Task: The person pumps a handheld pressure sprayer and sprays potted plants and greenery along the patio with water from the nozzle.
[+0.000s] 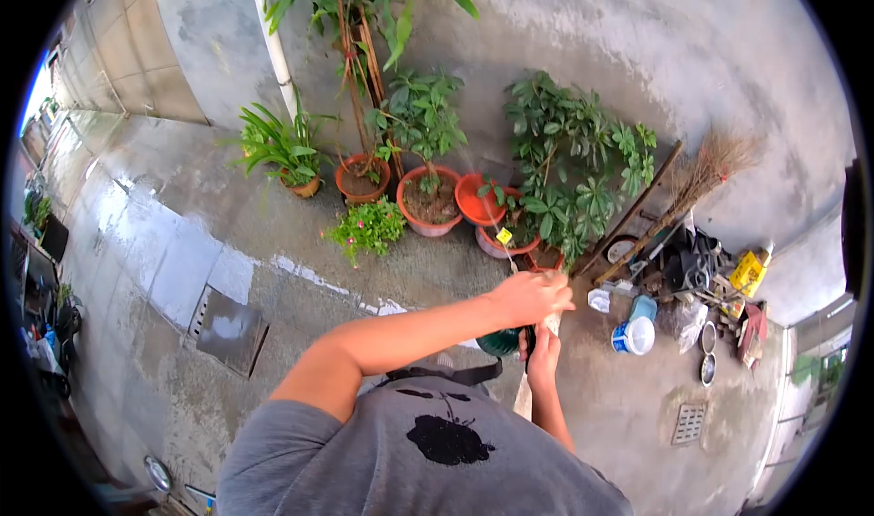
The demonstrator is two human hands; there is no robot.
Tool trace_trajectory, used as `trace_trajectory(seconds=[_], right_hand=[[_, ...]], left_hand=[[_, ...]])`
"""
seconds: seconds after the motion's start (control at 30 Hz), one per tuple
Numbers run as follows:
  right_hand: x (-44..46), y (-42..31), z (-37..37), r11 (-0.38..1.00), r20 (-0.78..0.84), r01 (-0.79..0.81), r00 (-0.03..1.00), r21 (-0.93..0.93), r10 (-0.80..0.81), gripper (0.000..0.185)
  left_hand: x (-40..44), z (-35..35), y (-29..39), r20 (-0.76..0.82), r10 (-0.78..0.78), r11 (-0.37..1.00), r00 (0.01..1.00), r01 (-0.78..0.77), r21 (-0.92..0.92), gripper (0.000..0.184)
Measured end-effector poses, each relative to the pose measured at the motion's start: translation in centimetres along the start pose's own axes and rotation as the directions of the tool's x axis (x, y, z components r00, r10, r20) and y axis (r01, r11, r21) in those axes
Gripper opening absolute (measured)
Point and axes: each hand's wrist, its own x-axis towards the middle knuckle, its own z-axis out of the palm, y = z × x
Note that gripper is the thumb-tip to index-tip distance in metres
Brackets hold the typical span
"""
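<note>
My left hand (533, 297) is closed round the top of a green sprayer (501, 341), partly hidden under my left forearm. Below it, my right hand (543, 354) is wrapped round a dark part of the sprayer. A thin nozzle (513, 266) points away from me, and a faint spray rises past a yellow tag (503, 235) toward the potted plants. Nearest the nozzle are an orange bowl (479, 201), a pot (506, 245) and a leafy shrub (583, 165). Left of them stands a potted plant (430, 206).
More pots (361, 181) and a flowering plant (366, 229) stand along the wall. To the right are a twig broom (696, 188), a white bucket (635, 336) and piled clutter (696, 261). A metal cover (228, 329) lies in the wet concrete floor at left.
</note>
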Motion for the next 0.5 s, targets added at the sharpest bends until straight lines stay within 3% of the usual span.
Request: trace_trajectory(seconds=[0.03, 0.13, 0.27, 0.3, 0.33, 0.37, 0.4, 0.43, 0.47, 0.5], right_hand=[[0.3, 0.5, -0.2, 1.0, 0.001, 0.004, 1.0, -0.021, -0.004, 0.048], [0.3, 1.9, -0.5, 0.998, -0.002, 0.009, 1.0, -0.064, -0.009, 0.047], [-0.1, 1.0, -0.2, 0.998, -0.01, 0.01, 1.0, -0.067, -0.01, 0.047], [-0.7, 0.6, 0.1, 0.998, -0.007, 0.022, 1.0, -0.054, -0.022, 0.046], [-0.7, 0.7, 0.1, 0.999, 0.007, 0.027, 1.0, -0.044, -0.026, 0.043], [-0.5, 1.4, 0.1, 0.999, -0.004, 0.042, 0.999, 0.012, -0.042, 0.041], [-0.2, 1.9, -0.1, 0.996, -0.003, 0.086, 0.996, -0.02, -0.086, 0.045], [0.2, 2.5, -0.3, 0.99, -0.002, 0.129, 0.992, -0.053, -0.129, 0.049], [0.6, 2.9, -0.5, 0.988, -0.011, 0.121, 0.992, -0.097, -0.122, 0.051], [1.8, 4.9, -1.3, 0.996, -0.087, 0.09, 0.992, -0.01, -0.091, 0.051]], left_hand=[[1.8, -1.4, 0.3, -0.075, 0.031, 0.999, 0.997, -0.029, 0.02, 0.031], [4.5, -3.5, 0.2, -0.054, 0.046, 0.997, 0.997, -0.043, 0.058, 0.031], [0.8, -1.4, -0.5, -0.079, -0.067, 0.998, 0.995, 0.065, -0.027, 0.027], [-0.8, 0.0, -0.5, -0.114, -0.026, 1.0, 0.993, 0.025, -0.007, 0.023], [-2.1, -0.2, -0.3, -0.039, 0.022, 0.999, 0.999, -0.021, 0.03, 0.019], [-3.4, 0.4, -0.1, -0.1, 0.064, 0.997, 0.993, -0.069, -0.043, 0.015], [-4.8, 1.3, 0.5, -0.078, 0.003, 1.0, 0.997, -0.006, -0.03, 0.013], [-5.2, 2.1, 0.7, -0.057, -0.013, 1.0, 0.998, 0.013, 0.001, 0.024], [-5.1, 2.7, 0.4, -0.11, 0.069, 0.997, 0.992, -0.064, 0.043, 0.026], [-5.0, 3.7, -0.1, -0.067, 0.046, 0.999, 0.997, -0.044, 0.023, 0.029]])
